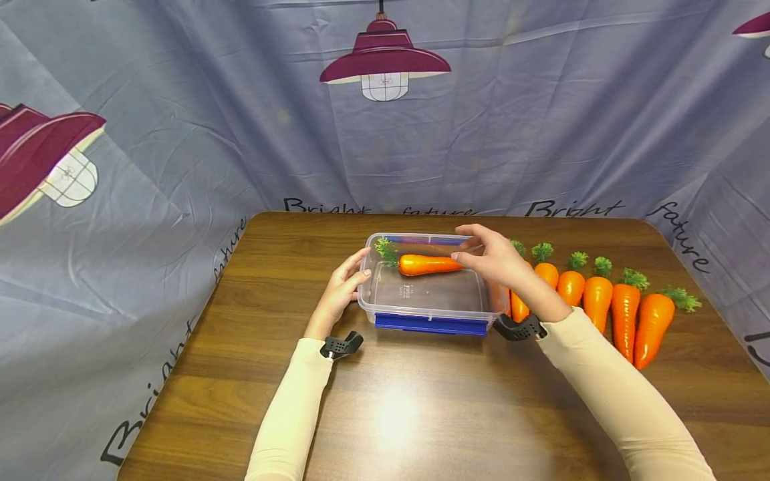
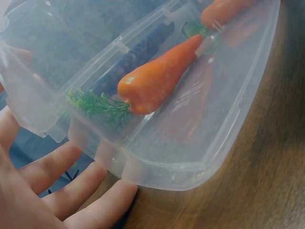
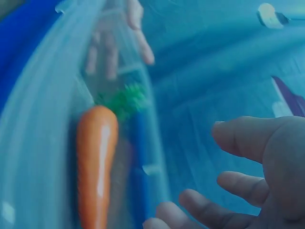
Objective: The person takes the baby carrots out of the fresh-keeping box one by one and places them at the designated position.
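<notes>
A clear plastic food container [image 1: 430, 311] with blue side clips stands on the table. One orange toy carrot [image 1: 428, 264] with a green top lies inside along the back wall, its top toward the left end. My left hand [image 1: 341, 288] rests against the container's left end, its fairly straight fingers [image 2: 102, 202] spread along the clear wall. Over the right end hovers my right hand [image 1: 493, 257], fingers [image 3: 245, 138] parted and holding nothing. The carrot's tip lies just below its fingertips in the head view. Both wrists carry black camera bands.
Several more carrots [image 1: 598, 300] lie side by side to the right of the container, green tops toward the back, partly hidden by the right forearm. The brown wooden table [image 1: 252, 374] ends at a grey curtain [image 1: 481, 133] printed with lamps.
</notes>
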The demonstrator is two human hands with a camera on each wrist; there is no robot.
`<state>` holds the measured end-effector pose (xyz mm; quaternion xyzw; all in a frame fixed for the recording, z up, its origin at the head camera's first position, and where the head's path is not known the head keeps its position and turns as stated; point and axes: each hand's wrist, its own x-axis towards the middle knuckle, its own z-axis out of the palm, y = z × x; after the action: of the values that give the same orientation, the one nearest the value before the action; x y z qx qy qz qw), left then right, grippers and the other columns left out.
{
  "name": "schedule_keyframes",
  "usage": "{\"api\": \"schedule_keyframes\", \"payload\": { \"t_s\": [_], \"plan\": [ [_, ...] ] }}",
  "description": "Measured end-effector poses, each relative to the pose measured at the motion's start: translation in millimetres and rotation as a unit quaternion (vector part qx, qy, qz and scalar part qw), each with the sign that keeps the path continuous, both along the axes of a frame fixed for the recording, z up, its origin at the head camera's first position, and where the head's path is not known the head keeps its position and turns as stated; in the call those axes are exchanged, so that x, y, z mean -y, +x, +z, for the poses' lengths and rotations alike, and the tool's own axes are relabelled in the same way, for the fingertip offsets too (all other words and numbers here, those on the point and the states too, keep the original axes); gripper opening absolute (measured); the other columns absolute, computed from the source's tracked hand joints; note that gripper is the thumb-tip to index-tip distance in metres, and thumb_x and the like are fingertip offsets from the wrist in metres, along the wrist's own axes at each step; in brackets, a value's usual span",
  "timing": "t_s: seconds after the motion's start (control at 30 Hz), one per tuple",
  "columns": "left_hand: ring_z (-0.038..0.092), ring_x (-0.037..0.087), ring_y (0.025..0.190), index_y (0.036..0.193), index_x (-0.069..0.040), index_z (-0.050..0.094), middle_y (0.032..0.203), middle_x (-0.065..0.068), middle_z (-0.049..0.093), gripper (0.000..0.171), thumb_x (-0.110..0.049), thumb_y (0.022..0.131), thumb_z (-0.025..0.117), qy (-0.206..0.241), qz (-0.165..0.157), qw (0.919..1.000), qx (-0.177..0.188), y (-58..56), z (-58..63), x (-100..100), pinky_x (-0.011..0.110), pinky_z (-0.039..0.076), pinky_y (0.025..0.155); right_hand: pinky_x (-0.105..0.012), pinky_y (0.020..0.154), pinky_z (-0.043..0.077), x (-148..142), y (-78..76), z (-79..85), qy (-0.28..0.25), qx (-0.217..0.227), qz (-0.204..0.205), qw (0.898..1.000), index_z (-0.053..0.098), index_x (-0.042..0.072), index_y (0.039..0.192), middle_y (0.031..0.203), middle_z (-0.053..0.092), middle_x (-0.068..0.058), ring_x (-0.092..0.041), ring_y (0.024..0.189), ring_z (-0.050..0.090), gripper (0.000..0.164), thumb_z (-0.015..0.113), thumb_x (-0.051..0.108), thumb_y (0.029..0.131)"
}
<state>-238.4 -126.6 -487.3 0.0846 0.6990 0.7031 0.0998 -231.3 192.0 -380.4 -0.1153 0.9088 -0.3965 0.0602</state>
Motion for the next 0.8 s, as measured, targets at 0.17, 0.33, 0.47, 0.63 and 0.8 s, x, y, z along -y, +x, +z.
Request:
{"api": "schedule_keyframes", "payload": {
  "t_s": [0.17,0.33,0.47,0.63,0.8],
  "plan": [
    [0.053,0.048,0.129,0.157,-0.014,0.038,0.159,0.024,0.040,0.057,-0.012,0.102,0.052,-0.001,-0.001,1.0000,-0.002,0.5,0.8,0,0.035,0.063,0.077,-0.053,0.097,0.056,25,-6.7,-16.1,0.005,0.012,0.016,1.000,0.049,0.005,0.147,0.133,0.063,-0.026,-0.041,0.120,0.063,0.058,0.068,0.022,0.096],
    [0.053,0.048,0.129,0.157,-0.015,0.038,0.159,0.023,0.040,0.057,-0.013,0.102,0.052,-0.005,-0.001,1.0000,-0.004,0.6,1.1,0,0.037,0.063,0.078,-0.054,0.103,0.052,41,-11.3,-25.7,0.020,0.004,0.027,0.999,0.051,0.004,0.145,0.138,0.063,-0.024,-0.041,0.124,0.061,0.058,0.070,0.022,0.093],
    [0.054,0.047,0.129,0.157,-0.015,0.039,0.159,0.022,0.040,0.057,-0.013,0.102,0.052,-0.008,-0.002,1.0000,-0.003,0.2,0.8,0,0.036,0.063,0.079,-0.057,0.105,0.048,49,-14.3,-30.3,0.045,-0.005,0.036,0.998,0.052,0.005,0.144,0.137,0.062,-0.025,-0.042,0.127,0.058,0.059,0.071,0.023,0.092],
    [0.053,0.047,0.129,0.157,-0.015,0.039,0.159,0.022,0.040,0.057,-0.012,0.102,0.052,-0.006,-0.001,1.0000,-0.003,0.9,1.4,0,0.037,0.063,0.079,-0.057,0.104,0.048,58,-17.2,-34.4,0.079,-0.006,0.051,0.996,0.052,0.006,0.145,0.134,0.063,-0.026,-0.043,0.123,0.060,0.061,0.072,0.024,0.090],
    [0.052,0.048,0.129,0.157,-0.015,0.039,0.160,0.022,0.040,0.057,-0.011,0.101,0.052,-0.002,-0.003,1.0000,-0.002,0.9,2.0,0,0.035,0.063,0.078,-0.054,0.102,0.049,66,-19.7,-39.0,0.107,-0.009,0.079,0.991,0.051,0.005,0.146,0.135,0.064,-0.024,-0.041,0.120,0.061,0.064,0.073,0.023,0.089]
  ]
}}
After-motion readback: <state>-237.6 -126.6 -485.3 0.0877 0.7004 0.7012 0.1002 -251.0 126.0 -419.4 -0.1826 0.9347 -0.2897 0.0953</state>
